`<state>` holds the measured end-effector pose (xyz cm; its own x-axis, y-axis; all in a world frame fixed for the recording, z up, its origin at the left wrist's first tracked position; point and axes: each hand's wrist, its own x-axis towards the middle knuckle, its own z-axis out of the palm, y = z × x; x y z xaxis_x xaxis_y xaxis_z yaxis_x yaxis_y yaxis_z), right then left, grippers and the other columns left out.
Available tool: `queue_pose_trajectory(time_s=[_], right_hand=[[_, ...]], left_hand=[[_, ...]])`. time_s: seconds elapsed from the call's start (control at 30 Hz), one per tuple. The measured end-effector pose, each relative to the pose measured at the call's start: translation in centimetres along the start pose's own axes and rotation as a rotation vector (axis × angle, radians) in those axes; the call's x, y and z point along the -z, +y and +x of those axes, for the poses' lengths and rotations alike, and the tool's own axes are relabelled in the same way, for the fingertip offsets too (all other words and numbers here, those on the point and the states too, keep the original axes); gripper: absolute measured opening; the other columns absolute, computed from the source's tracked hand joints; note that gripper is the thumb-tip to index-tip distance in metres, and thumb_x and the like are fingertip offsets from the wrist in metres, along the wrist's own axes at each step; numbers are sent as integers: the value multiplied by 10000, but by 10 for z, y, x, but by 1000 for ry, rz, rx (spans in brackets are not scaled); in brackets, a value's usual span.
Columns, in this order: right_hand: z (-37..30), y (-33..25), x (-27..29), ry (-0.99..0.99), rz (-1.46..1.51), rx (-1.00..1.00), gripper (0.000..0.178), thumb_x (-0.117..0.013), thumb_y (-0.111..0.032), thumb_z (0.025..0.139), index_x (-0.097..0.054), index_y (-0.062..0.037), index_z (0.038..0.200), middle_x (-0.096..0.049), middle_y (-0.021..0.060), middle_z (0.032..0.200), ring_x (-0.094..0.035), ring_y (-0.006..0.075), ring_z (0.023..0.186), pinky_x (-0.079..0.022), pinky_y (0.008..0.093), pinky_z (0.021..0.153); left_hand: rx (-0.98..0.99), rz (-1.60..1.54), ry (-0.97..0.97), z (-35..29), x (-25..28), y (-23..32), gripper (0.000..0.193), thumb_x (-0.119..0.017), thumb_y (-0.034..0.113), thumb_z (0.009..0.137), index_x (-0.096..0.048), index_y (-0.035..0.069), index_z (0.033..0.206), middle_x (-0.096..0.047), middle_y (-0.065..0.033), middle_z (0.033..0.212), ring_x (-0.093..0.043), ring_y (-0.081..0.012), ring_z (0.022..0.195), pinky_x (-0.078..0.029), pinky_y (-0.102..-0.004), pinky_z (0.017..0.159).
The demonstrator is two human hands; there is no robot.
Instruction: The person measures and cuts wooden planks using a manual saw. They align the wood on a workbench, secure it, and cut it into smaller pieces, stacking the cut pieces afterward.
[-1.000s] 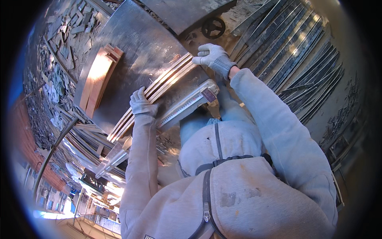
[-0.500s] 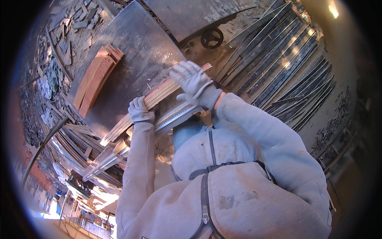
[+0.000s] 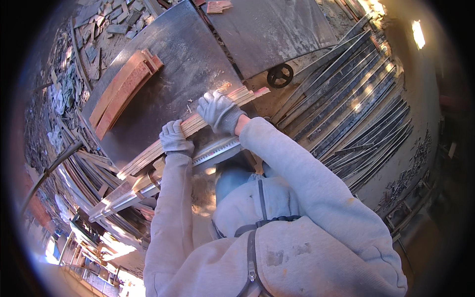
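Note:
A long stack of layered plywood strips (image 3: 194, 124) lies slantwise over the near edge of a dark metal table (image 3: 185, 49). My left hand (image 3: 176, 137), in a pale work glove, is closed over the strips left of their middle. My right hand (image 3: 216, 112), gloved alike, has its fingers curled over the strips further along, toward their far right end. The undersides of the strips and both thumbs are mostly hidden. Just on my side of the strips runs a metal rail with a ruled scale (image 3: 217, 151).
Curved reddish wooden pieces (image 3: 123, 89) rest at the table's left. A second metal table (image 3: 282, 29) stands beyond a narrow gap, with a small wood block (image 3: 218, 6). A black handwheel (image 3: 280, 75) sits below it. Long dark strips (image 3: 341, 99) lie right; scrap wood (image 3: 116, 20) lies upper left.
My right hand has come down and left from a flat, spread pose and closed over the strips. The strips have shifted slightly; my left hand keeps its hold. The view has shifted a little.

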<state>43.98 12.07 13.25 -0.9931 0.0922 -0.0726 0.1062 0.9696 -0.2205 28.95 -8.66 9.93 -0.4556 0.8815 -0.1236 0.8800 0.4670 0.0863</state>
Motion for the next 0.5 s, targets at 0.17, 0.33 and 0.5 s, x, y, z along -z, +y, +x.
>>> queue_pose_trajectory(time_s=[0.17,0.33,0.5], right_hand=[[-2,-1,6,50,-35,-27,281,-624,-253,913,-682,-65,1114,-663,105,1132,-610,255,1097,-488,405,939],[-6,-3,7,-26,-117,-39,344,-617,-271,939,-687,-55,1197,-676,116,1193,-614,261,1142,-486,399,959],[-6,-4,0,64,-151,-55,308,-616,-276,942,-682,-54,1146,-676,130,1148,-638,276,1113,-498,398,907]], left_hand=[[46,95,-52,7,2,6,727,-780,192,643,-548,157,1331,-584,-71,1260,-551,-304,1244,-418,-454,1061],[77,48,6,12,8,12,648,-807,171,612,-620,118,1231,-581,-106,1293,-544,-300,1251,-434,-446,1034],[75,111,-23,11,15,19,641,-818,217,693,-598,116,1287,-575,-111,1290,-542,-313,1244,-425,-443,1057]])
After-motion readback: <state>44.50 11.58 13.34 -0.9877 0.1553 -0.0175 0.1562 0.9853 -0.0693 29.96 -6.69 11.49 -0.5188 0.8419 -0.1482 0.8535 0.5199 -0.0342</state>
